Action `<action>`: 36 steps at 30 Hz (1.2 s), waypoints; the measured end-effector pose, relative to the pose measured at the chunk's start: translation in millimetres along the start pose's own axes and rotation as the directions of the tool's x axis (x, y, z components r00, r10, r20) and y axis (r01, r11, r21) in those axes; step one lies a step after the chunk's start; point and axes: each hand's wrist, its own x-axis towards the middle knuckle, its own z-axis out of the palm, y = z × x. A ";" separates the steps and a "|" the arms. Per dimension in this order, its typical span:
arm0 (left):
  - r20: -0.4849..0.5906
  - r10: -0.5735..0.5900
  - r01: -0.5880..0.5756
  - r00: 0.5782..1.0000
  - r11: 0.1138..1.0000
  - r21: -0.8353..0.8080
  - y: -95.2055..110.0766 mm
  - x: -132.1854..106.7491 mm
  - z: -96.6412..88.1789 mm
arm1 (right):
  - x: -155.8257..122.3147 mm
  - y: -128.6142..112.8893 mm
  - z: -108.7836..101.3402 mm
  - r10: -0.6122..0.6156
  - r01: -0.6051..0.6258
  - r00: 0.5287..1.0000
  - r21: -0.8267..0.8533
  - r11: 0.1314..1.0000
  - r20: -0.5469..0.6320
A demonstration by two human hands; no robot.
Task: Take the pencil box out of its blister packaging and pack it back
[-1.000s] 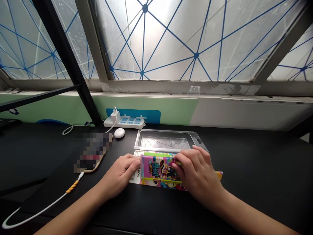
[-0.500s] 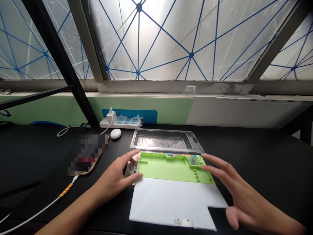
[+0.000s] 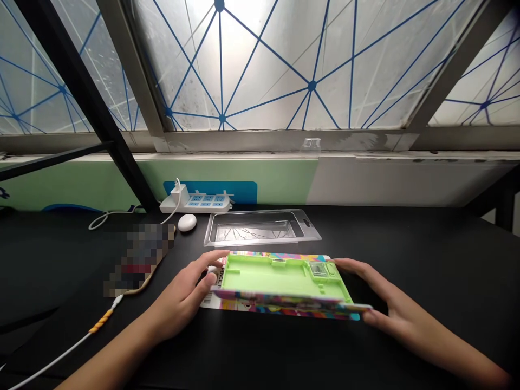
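The fingers of the left hand [image 3: 179, 295] and right hand [image 3: 396, 303] clasp the short ends of a pencil box [image 3: 280, 279] between them, on the black table [image 3: 426, 260]. Its printed lid [image 3: 284, 306] hangs nearest the fingers' near side. It looks light, stiff and thin-walled, best held by those ends. A clear blister tray [image 3: 252, 232] lies just beyond the fingers.

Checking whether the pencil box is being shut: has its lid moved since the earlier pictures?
Yes. The pencil box lid has swung up from lying flat toward the person and now stands nearly edge-on, with its free edge closer to the power strip.
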 end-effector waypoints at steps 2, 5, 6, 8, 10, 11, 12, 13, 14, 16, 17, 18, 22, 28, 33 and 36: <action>-0.005 0.015 -0.015 1.000 0.999 -0.040 -2.5 -0.2 -0.4 | 2.2 1.6 2.1 0.034 -0.034 0.998 -0.003 0.999 -0.045; -0.003 0.024 -0.024 1.000 0.998 -0.066 -7.9 -0.4 -0.6 | 2.2 6.1 6.4 0.059 -0.061 0.997 -0.038 0.997 -0.058; 0.010 0.025 -0.025 1.000 0.998 -0.059 -9.6 -0.4 -0.4 | 1.8 8.2 7.9 0.054 -0.058 0.997 -0.057 0.997 -0.063; 0.038 0.027 -0.027 0.999 1.000 -0.006 -12.1 -0.2 0.5 | 1.4 11.9 10.7 0.036 -0.045 0.996 -0.106 0.993 -0.083; 0.048 0.032 -0.036 0.998 0.996 0.087 -13.6 -0.3 2.6 | 1.9 12.9 12.6 0.011 -0.026 0.995 -0.145 0.989 -0.101; 0.041 0.047 -0.052 0.998 0.990 0.131 -13.9 -0.6 3.9 | 2.5 11.9 13.1 -0.003 -0.013 0.994 -0.153 0.988 -0.105; 0.025 0.072 -0.075 0.997 0.983 0.166 -14.1 -1.1 5.3 | 3.1 9.9 13.4 -0.015 0.000 0.995 -0.152 0.988 -0.102; 0.002 0.110 -0.108 0.994 0.975 0.193 -14.1 -1.7 6.4 | 3.8 7.1 13.3 -0.023 0.009 0.995 -0.144 0.990 -0.101; -0.026 0.159 -0.150 0.987 0.966 0.211 -13.9 -2.3 7.1 | 4.6 3.8 12.8 -0.029 0.015 0.994 -0.131 0.991 -0.105; -0.112 0.276 -0.244 0.955 0.941 0.236 -12.4 -1.9 7.1 | 8.0 -3.6 10.7 -0.038 0.026 0.991 -0.097 0.995 -0.127; -0.162 0.331 -0.285 0.930 0.925 0.252 -11.0 -0.1 6.4 | 11.6 -7.2 9.0 -0.046 0.035 0.988 -0.076 0.997 -0.147; -0.213 0.374 -0.313 0.903 0.911 0.269 -9.0 3.3 5.4 | 17.1 -10.6 6.8 -0.056 0.048 0.984 -0.051 0.998 -0.167; -0.398 0.323 -0.228 0.859 0.936 0.267 2.0 35.5 1.9 | 64.5 -19.8 -3.3 -0.124 0.146 0.970 0.090 0.985 -0.208; -0.472 0.019 0.038 0.881 0.993 0.111 -4.5 88.7 2.6 | 147.4 -8.6 3.8 -0.152 0.196 0.967 0.212 0.957 -0.205; -0.391 -0.074 0.105 0.917 0.993 0.058 -26.4 83.8 2.2 | 142.6 4.8 19.3 -0.121 0.140 0.986 0.181 0.973 -0.115; -0.358 -0.101 0.131 0.928 0.989 0.062 -27.2 79.9 1.7 | 131.7 4.4 20.0 -0.116 0.124 0.990 0.105 0.987 -0.081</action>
